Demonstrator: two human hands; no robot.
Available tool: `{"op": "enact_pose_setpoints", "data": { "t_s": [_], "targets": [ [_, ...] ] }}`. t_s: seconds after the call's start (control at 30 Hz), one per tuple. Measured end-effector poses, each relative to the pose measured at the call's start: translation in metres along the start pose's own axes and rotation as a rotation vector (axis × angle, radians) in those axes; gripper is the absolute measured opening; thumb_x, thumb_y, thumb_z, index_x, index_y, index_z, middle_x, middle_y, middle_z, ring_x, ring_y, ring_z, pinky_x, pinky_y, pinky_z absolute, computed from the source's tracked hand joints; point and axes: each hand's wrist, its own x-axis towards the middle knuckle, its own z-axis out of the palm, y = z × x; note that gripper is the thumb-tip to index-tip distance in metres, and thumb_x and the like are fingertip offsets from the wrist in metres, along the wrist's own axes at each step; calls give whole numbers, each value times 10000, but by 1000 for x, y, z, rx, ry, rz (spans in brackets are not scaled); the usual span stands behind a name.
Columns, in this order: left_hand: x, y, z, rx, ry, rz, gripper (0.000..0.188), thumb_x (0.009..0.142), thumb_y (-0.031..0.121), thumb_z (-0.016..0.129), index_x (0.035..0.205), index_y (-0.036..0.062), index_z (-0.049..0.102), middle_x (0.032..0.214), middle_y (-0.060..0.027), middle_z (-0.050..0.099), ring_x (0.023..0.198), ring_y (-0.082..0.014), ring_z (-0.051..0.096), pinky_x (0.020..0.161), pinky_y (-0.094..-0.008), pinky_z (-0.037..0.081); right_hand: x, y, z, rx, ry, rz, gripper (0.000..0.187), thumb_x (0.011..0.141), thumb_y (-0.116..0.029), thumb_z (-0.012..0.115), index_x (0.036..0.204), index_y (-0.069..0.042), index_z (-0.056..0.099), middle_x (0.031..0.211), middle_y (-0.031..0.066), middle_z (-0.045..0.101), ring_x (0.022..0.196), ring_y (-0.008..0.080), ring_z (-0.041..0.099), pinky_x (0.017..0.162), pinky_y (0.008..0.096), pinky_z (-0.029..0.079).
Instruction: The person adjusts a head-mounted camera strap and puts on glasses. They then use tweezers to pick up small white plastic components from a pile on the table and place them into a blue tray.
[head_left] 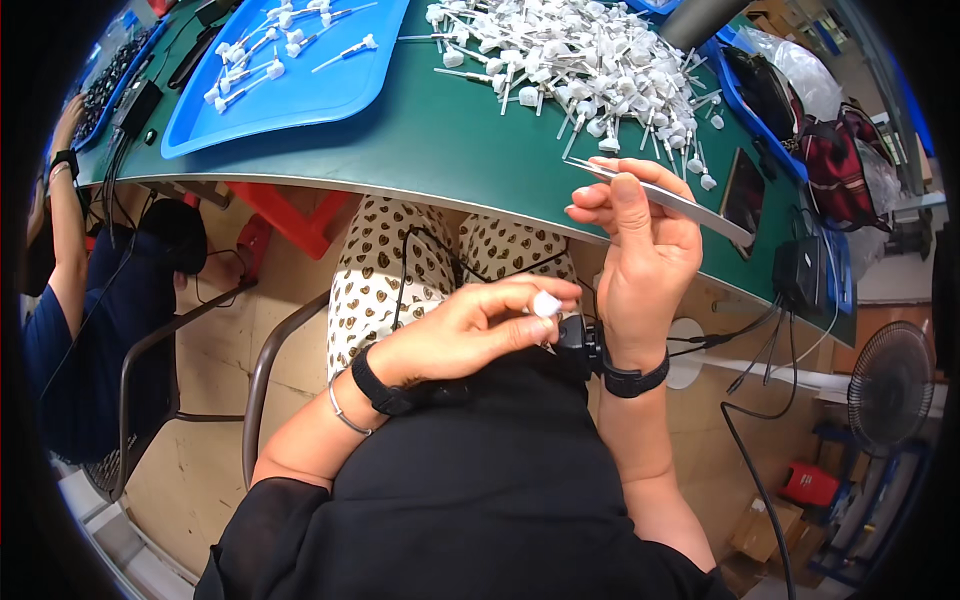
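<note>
Above my lap my left hand [480, 325] is closed, pinching a small part with a white cap [546, 303] between thumb and fingers; most of its thin end is hidden. My right hand [640, 225], raised near the table's front edge, grips silver tweezers [695, 210]. Their fine tips point left over the green table [450, 155], apart from the white part. Just beyond the tips lies a big pile of similar white-capped parts with thin metal stems [590, 70].
A blue tray [310, 105] at the far left holds several such parts. On the right are a phone [742, 195], a blue tray with bags [765, 110], a black box with cables [802, 275] and a fan [890, 385]. A co-worker's arm [68, 220] is at left.
</note>
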Motion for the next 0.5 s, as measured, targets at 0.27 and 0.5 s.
{"op": "enact_pose_setpoints", "data": {
  "t_s": [0.27, 0.5],
  "targets": [
    [-7, 30, -19, 103, 338, 347, 174, 1007, 142, 536, 962, -2, 623, 1131, -154, 619, 969, -202, 613, 886, -348, 493, 5, -2, -12, 423, -108, 341, 213, 1009, -193, 574, 1101, -3, 604, 1062, 178, 680, 819, 162, 675, 708, 281, 576],
    [-11, 41, -14, -211, 580, 710, 234, 1030, 201, 518, 1046, 3, 642, 985, -99, 670, 837, -171, 651, 772, -290, 511, -10, -2, -5, 386, -114, 287, 225, 1020, -168, 544, 1150, 14, 575, 1088, 219, 659, 800, 181, 661, 672, 282, 571]
  ]
}}
